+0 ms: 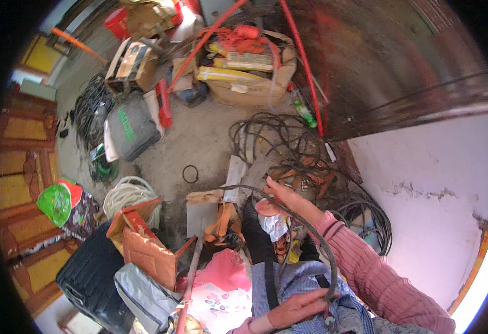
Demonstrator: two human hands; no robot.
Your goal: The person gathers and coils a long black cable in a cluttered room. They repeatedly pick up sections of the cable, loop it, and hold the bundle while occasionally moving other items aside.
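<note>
A black cable (313, 230) arches over my lap, with a metal-looking fitting (330, 320) near its lower end. My left hand (300, 308) grips it low down, just above that fitting. Higher up, my right hand (278, 197) has its thumb apart from the fingers, and the cable crosses in front of its palm. Whether those fingers close on it cannot be made out. Below my right hand is a crumpled white plastic bag (274, 227). A blue checked cloth (302, 273) covers my lap.
Tangled black cable (269, 129) lies on the floor ahead, with another coil (383, 229) by the wall. A full cardboard box (244, 94) stands between red poles (304, 62). At left are a white hose coil (133, 194), a wooden stool (148, 254) and a black case (95, 279).
</note>
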